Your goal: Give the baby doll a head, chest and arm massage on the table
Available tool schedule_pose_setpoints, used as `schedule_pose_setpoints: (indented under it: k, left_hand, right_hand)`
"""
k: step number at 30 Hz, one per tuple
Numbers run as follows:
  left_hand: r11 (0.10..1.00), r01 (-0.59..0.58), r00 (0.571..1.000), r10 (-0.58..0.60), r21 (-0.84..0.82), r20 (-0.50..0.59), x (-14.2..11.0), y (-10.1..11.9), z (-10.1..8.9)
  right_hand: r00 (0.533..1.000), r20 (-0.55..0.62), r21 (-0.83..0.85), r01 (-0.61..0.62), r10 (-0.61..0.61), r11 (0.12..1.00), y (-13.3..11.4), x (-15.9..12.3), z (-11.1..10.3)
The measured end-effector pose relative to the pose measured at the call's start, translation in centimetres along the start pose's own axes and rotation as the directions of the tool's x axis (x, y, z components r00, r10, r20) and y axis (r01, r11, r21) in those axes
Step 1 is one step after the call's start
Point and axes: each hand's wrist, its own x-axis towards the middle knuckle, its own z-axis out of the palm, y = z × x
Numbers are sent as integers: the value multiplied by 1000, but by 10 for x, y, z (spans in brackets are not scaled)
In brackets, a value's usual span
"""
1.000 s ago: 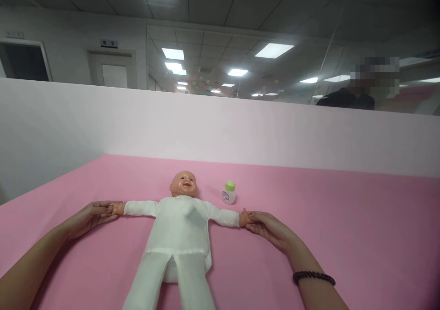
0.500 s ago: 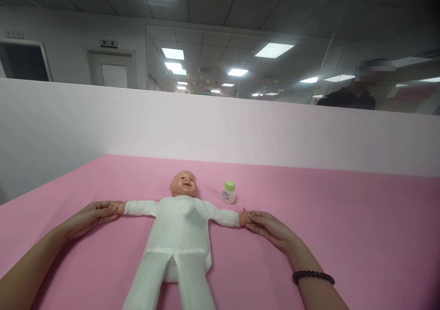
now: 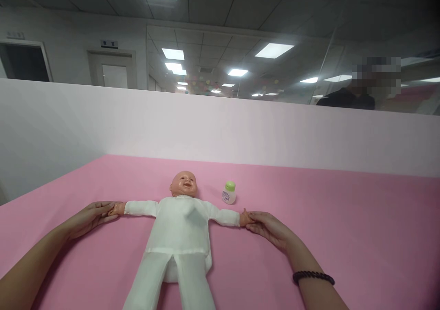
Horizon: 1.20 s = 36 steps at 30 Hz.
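Note:
A baby doll [image 3: 180, 227] with a white cloth body lies face up on the pink tabletop [image 3: 309, 200], both its arms stretched out sideways. At the left, my left hand [image 3: 94, 216] pinches the doll's hand between thumb and fingers. My right hand [image 3: 270, 227] grips the doll's other hand in the same way. Beyond that arm, beside the doll's head, stands a small clear bottle [image 3: 228, 195] with a green cap and a printed label. The lower ends of the doll's legs run out of view.
A low white partition [image 3: 220, 129] borders the far side of the table, and another runs along the left. Behind glass at the far right a person [image 3: 347, 96] in dark clothing shows. A black bracelet [image 3: 313, 277] circles my right wrist.
My left thumb has shifted slightly on the doll's hand. Otherwise the doll, the bottle and my right hand stay where they were.

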Motion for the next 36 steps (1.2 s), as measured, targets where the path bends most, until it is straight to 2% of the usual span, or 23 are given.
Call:
schedule_pose_setpoints:
  k: [7,19,26,31,36]
  left_hand:
    - [1000,-18,1000,18,17,9,-9,11,14]
    - [997,-22,998,17,75,67,-7,8,13]
    - [998,-32,999,32,57,0,-3,3,8]
    - [997,-58,998,58,53,4,-4,0,8]
    - [999,-12,999,10,-35,-40,-1,-2,3]
  right_hand:
    - [1000,15,-5,8,-8,1000,1,1,-2]
    - [1000,11,4,-14,14,1000,-3,-4,1]
    - [1000,8,-11,-15,15,1000,-2,-4,1]
    - [1000,1,-7,-12,12,1000,0,0,-1]
    - [999,-32,4,-15,15,1000,0,-1,0]
